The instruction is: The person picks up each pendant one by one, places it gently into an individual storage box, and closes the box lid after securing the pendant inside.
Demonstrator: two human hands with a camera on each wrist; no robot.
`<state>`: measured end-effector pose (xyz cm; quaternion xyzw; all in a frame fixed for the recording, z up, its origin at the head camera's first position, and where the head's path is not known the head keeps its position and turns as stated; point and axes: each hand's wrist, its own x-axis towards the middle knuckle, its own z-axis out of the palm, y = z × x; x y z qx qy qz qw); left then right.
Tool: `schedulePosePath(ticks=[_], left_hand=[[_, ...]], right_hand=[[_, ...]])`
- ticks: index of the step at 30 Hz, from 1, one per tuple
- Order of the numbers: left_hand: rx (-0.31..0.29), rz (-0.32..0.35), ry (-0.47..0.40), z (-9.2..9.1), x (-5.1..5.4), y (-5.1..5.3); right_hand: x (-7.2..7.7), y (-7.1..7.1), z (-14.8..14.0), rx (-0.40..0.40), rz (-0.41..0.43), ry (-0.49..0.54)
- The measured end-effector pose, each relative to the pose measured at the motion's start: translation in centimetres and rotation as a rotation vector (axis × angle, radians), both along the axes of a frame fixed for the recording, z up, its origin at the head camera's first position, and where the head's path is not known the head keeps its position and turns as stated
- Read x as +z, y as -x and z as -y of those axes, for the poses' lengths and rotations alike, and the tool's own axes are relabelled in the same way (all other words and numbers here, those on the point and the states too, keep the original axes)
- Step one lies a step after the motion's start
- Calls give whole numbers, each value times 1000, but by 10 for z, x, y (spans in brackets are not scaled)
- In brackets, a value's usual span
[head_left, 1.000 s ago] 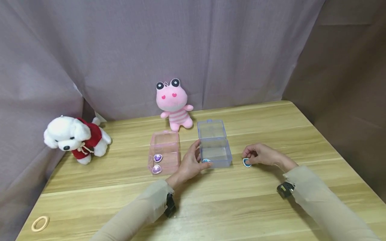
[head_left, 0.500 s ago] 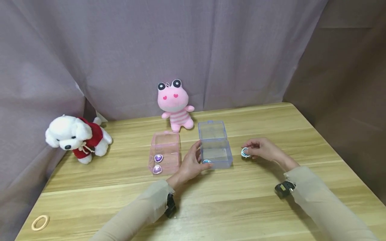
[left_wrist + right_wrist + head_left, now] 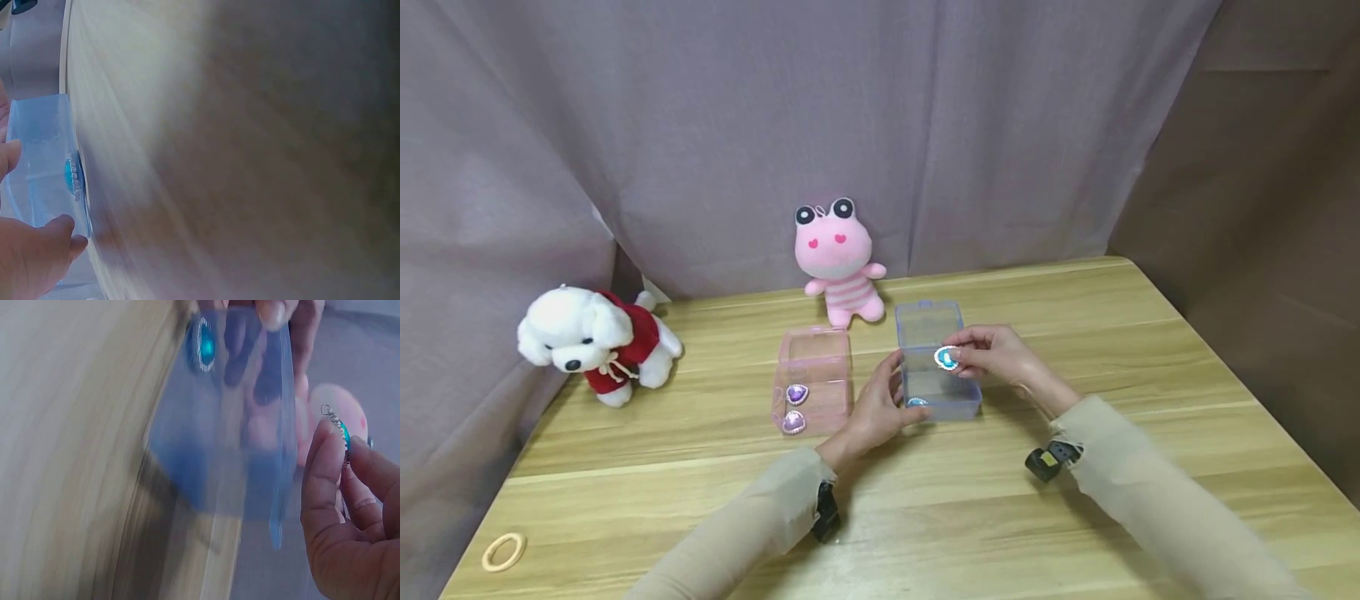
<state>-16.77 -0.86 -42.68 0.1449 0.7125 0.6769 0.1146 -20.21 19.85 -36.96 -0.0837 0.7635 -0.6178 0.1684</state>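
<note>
A clear bluish box (image 3: pixel 942 385) stands with its lid raised at the back. One blue gem charm (image 3: pixel 917 402) lies inside at its front left corner, also visible in the left wrist view (image 3: pixel 69 174). My left hand (image 3: pixel 874 412) grips the box's left side, thumb at the front. Between thumb and fingers, my right hand (image 3: pixel 1000 360) pinches another blue gem charm (image 3: pixel 947 358) above the box; the right wrist view shows this charm (image 3: pixel 344 434) with a small ring at its end.
Left of the box lies an open pink box (image 3: pixel 812 398) with two purple heart charms (image 3: pixel 795 422). Behind stands a pink plush frog (image 3: pixel 835 258). A white plush dog (image 3: pixel 572 333) is at the left, a wooden ring (image 3: pixel 503 552) at the front left of the table (image 3: pixel 700 517).
My right hand has lifted the blue charm off the table and moved it left, over the bluish box. My left hand has stayed on the box.
</note>
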Motion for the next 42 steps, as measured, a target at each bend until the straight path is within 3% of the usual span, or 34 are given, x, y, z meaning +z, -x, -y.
schedulePosePath(ticks=[12,23,29,35,39,42], left_hand=[[5,7,66,0,3,0],[14,-11,36,1,3,-3],[7,-4,13,1,2,-3],[24,-11,54,1,3,-3],[14,-25,41,1,2,-3],[6,-25,21,1,2,-3]], right_hand=[[-12,1,33,33,13,-36],[-20,1,48,45,-65,-130],[-20,1,50,73,-164,-214],[-24,2,54,88,-243,-340],[-27,1,56,85,-335,-455],[-28,1,56,87,-360,-481]])
